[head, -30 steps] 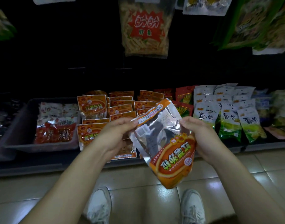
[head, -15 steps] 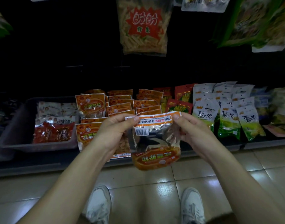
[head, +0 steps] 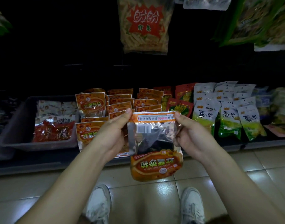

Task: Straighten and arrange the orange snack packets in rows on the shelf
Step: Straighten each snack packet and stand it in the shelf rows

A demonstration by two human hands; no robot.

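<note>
Head view: left hand (head: 112, 135), right hand (head: 192, 133) pinch orange packet (head: 154, 143), seemingly upside-down; rows (head: 120, 102) behind partly hidden.

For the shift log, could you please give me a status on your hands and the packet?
Left hand, right hand pinch upper corners. Orange packet held before shelf, label upside down. Nothing blocking the rows.

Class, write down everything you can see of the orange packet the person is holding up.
The orange packet is a glossy pouch with a silvery, reflective middle, a barcode near its upper left and an orange band along the top edge. Its big orange label sits at the bottom, print upside down. It hangs before the shelf, pinched at its top corners by the left hand and right hand.
</note>
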